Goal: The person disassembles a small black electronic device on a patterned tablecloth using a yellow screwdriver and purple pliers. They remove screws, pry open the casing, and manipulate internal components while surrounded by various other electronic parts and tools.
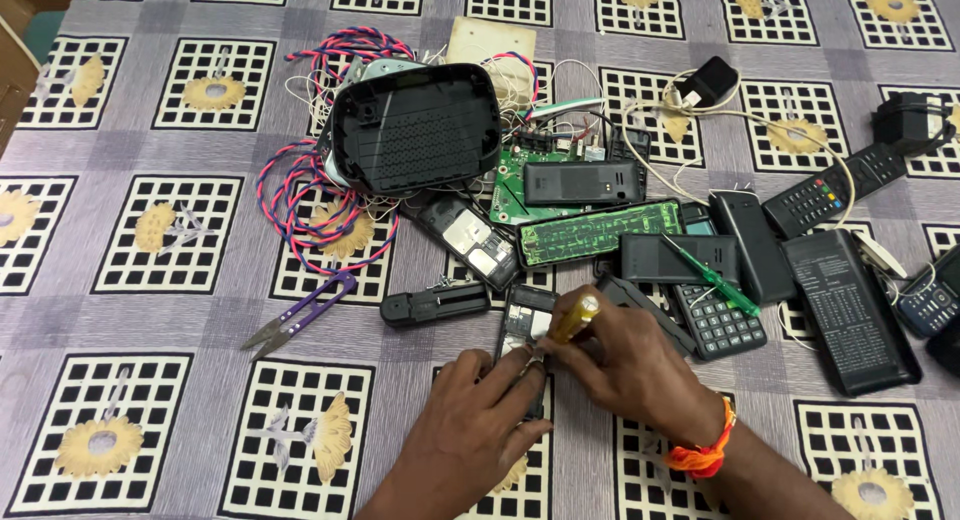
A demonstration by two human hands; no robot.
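Observation:
My left hand (pixel 470 425) rests low in the middle of the head view, pressing down on a small black opened phone (pixel 526 317) that lies on the patterned cloth. My right hand (pixel 625 365), with an orange thread band at the wrist, grips a yellow-handled screwdriver (pixel 575 318) whose tip meets the phone's lower part between my two hands. The phone's lower half is hidden under my fingers.
Beyond the hands lie a black speaker housing (pixel 415 128), red-and-blue twisted wire (pixel 300 195), green circuit boards (pixel 590 230), several phones and remotes, a calculator (pixel 715 320), a green screwdriver (pixel 715 278), a black battery piece (pixel 435 304) and purple snips (pixel 300 315).

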